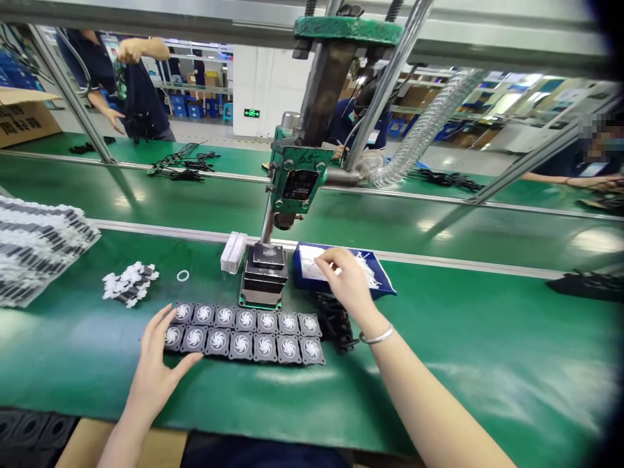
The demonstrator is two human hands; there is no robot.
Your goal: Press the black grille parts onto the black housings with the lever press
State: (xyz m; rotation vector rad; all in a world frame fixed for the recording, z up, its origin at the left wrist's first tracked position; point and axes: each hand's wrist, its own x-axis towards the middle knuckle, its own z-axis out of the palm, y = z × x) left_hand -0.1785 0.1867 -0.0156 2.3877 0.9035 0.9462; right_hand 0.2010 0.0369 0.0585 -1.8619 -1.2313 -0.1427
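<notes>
The right grip (345, 278), right of centre in the frame, hangs over a blue tray (312, 285), thumb and forefinger drawn together; whether they pinch a piece, I cannot tell. Loose white pieces (369, 271) lie in the tray. A silvery bracelet (376, 336) circles the right wrist.

The left grip (155, 364), left of centre in the lower half, is spread wide, its fingers at the upper edge and its thumb at the lower edge of the left end of the small fans (241, 344). These lie on the green counter (463, 370) in two rows of seven, side by side, each a dark square frame with a white swirl in the middle.

At the right end of the rows, near the right forearm, sits a tangle of black cables (335, 325). Just above the rows, at the centre, stands a dark metal block (264, 279), with a pale block (234, 252) to its left, then a white ring (182, 275) and a small heap of white and black parts (130, 284). A large layered stack (41, 250) fills the left edge.

Above the metal block, a green press (298, 175) reaches to the top of the frame. Beyond it, co-workers show at upper left (119, 84), upper centre and upper right.
</notes>
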